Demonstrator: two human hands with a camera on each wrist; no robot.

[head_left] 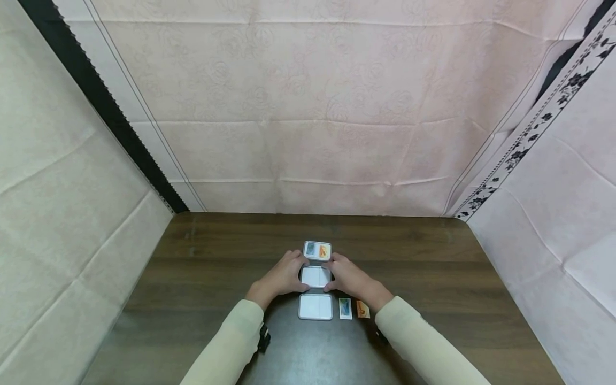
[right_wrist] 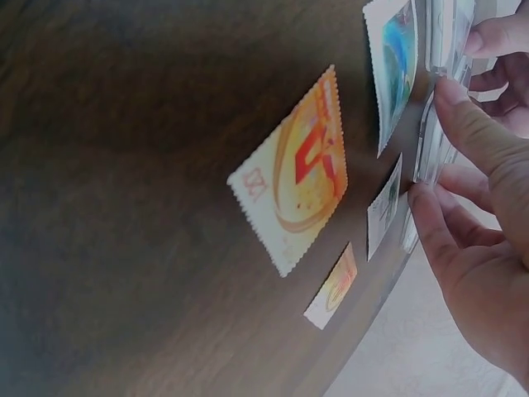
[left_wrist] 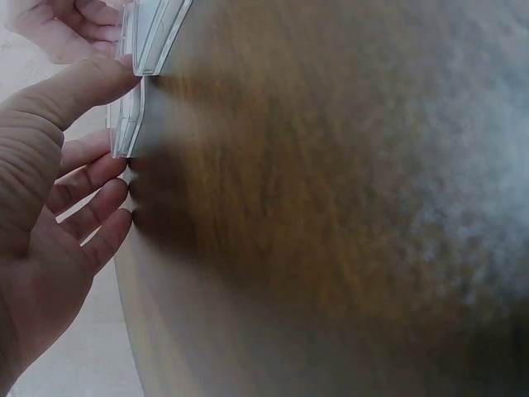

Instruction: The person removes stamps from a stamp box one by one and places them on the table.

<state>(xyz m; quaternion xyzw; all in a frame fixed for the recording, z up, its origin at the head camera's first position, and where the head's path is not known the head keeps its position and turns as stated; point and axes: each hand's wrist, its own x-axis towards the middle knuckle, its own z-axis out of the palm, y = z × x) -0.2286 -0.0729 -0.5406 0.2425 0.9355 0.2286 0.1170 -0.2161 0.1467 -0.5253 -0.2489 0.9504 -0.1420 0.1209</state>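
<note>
Three shallow clear cases with white insides stand in a column on the wooden table. My left hand (head_left: 284,274) and right hand (head_left: 352,278) grip the middle case (head_left: 315,277) from its two sides, thumbs at the near corners and fingers toward the far ones. Just beyond the fingertips, the far case (head_left: 306,250) holds two stamps, one bluish and one orange. The near case (head_left: 315,307) shows only white inside. Right of it lie a blue-green stamp (head_left: 345,308) and an orange stamp (head_left: 363,309), the latter beside my right wrist.
Farther along the table, the right wrist view shows a greyish-green stamp (right_wrist: 384,211) and a smaller orange stamp (right_wrist: 332,289), hidden by my right hand in the head view. Pale cloth hangings (head_left: 308,107) border the table's back and sides. Bare wood (head_left: 216,267) extends left of the cases.
</note>
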